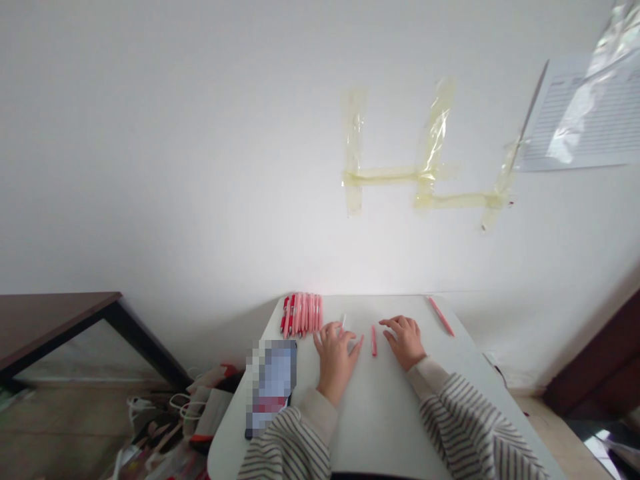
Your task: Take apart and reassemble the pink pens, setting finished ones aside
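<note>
My left hand (337, 359) is low over the white table (373, 427), its fingers curved and the thumb spread away from them. Just past its fingertips a slim white piece (343, 320) shows; its lower part is hidden by the fingers, and I cannot tell if they touch it. Between my two hands lies a short pink pen part (374, 341), pointing away from me. My right hand (404, 340) is just right of it, fingers apart and holding nothing. Left of my left hand, several pink and red pens (305, 313) lie side by side in a row.
A single pink pen (441, 316) lies slanted at the table's far right. A phone-like device (274, 380), pixelated, rests at the left edge. The white wall (225, 167) with yellowed tape (385, 175) stands behind. Bags and clutter (200, 413) fill the floor at left, beside a dark table (60, 320).
</note>
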The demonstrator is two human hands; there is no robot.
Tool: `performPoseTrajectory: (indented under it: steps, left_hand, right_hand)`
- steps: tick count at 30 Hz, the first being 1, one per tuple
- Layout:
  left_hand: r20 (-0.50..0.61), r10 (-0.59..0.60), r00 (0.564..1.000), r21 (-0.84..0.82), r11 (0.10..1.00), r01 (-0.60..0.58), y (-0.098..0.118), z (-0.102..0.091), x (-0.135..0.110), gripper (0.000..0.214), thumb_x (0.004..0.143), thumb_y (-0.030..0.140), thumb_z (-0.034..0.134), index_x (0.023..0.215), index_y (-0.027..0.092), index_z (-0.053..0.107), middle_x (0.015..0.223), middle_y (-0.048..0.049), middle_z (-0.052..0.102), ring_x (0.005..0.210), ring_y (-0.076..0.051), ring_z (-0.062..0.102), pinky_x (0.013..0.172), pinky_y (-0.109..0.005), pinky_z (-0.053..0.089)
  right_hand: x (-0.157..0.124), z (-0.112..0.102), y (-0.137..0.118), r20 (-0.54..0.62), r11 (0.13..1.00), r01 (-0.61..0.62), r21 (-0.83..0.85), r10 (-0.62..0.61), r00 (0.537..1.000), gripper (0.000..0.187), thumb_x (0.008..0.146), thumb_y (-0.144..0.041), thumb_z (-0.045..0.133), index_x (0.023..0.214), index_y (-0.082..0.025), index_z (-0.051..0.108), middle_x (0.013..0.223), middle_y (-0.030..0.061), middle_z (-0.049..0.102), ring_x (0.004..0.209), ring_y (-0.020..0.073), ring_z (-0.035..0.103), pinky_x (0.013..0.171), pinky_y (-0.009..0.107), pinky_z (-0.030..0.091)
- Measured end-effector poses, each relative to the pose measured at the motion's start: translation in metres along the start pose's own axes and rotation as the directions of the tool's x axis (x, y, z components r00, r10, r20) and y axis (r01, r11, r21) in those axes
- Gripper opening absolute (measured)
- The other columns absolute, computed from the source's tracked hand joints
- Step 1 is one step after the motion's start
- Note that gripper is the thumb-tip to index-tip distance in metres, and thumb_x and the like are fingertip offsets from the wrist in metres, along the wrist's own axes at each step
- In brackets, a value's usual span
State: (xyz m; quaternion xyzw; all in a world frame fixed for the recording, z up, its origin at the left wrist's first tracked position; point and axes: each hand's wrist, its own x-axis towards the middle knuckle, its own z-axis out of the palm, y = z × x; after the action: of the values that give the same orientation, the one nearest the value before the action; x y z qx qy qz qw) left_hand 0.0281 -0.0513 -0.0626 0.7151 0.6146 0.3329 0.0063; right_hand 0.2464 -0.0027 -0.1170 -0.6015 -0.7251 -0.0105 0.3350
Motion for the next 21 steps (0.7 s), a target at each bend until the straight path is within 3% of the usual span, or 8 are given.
performPoseTrajectory:
  steps: [9,16,21]
  left_hand:
    - [0.009,0.032,0.999,0.020,0.999,-0.032,0.006,0.012,0.001,0.005,0.082,0.031,0.074,0.085,0.029,0.077,0.123,-0.0065,0.062,0.123,-0.029,0.048,0.114,-0.062,0.027]
    - [-0.002,0.022,1.000,0.029,0.999,-0.022,0.006,0.013,0.003,0.016,0.089,0.036,0.067,0.079,0.027,0.077,0.122,-0.0076,0.064,0.122,-0.029,0.050,0.114,-0.063,0.027]
    - [-0.029,-0.004,1.000,0.050,0.999,0.005,0.005,0.010,0.004,0.018,0.089,0.032,0.066,0.076,0.025,0.075,0.119,-0.0075,0.066,0.120,-0.029,0.052,0.114,-0.062,0.029]
  right_hand:
    - [-0.001,0.000,-0.003,0.028,1.000,-0.006,0.005,0.006,1.000,0.028,0.094,-0.026,0.056,0.108,-0.039,0.076,0.108,0.0053,0.065,0.109,0.0257,0.052,0.102,0.048,0.038]
    - [0.000,0.000,-0.003,0.022,1.000,-0.011,-0.008,0.011,1.000,0.028,0.092,-0.026,0.057,0.111,-0.037,0.075,0.109,0.0053,0.065,0.108,0.0257,0.053,0.101,0.048,0.039]
    - [-0.002,-0.008,-0.016,0.042,0.998,0.061,0.023,-0.062,0.997,0.025,0.093,-0.032,0.058,0.111,-0.035,0.075,0.109,0.0054,0.066,0.108,0.0252,0.054,0.106,0.052,0.038]
